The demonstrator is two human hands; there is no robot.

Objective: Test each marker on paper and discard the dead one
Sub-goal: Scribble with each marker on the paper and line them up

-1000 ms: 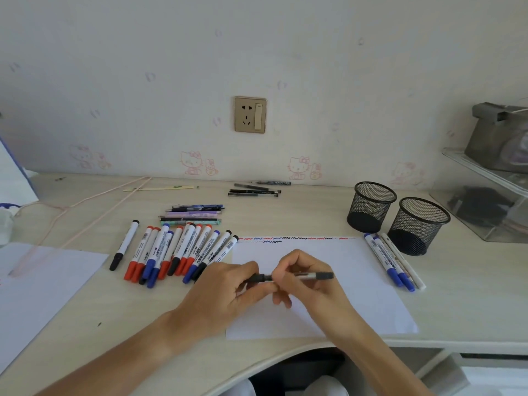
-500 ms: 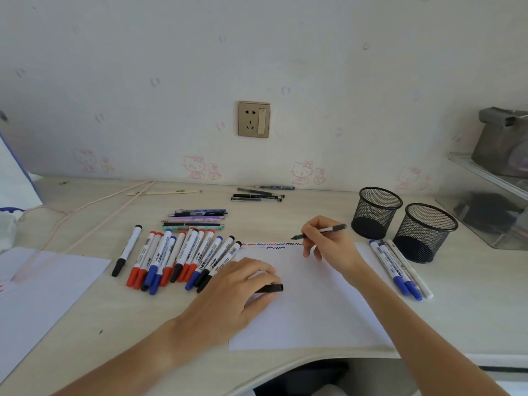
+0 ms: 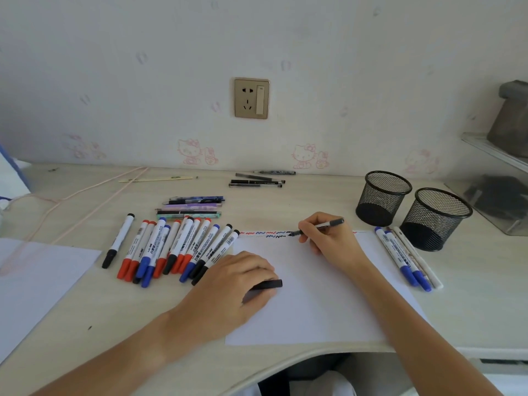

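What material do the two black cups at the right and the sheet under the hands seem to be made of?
The two black cups: probably metal wire mesh with a matt black coat; the desk and their dark bottoms show through the fine grid. The sheet: thin white paper, matt; it lies flat and bears red and blue squiggles along its far edge.

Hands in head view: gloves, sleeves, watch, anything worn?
Nothing worn that shows. The left hand and right hand are bare: no gloves, rings or tape visible. Both forearms are bare to the frame's bottom edge, with no sleeves, watch, bands, cables or markings.
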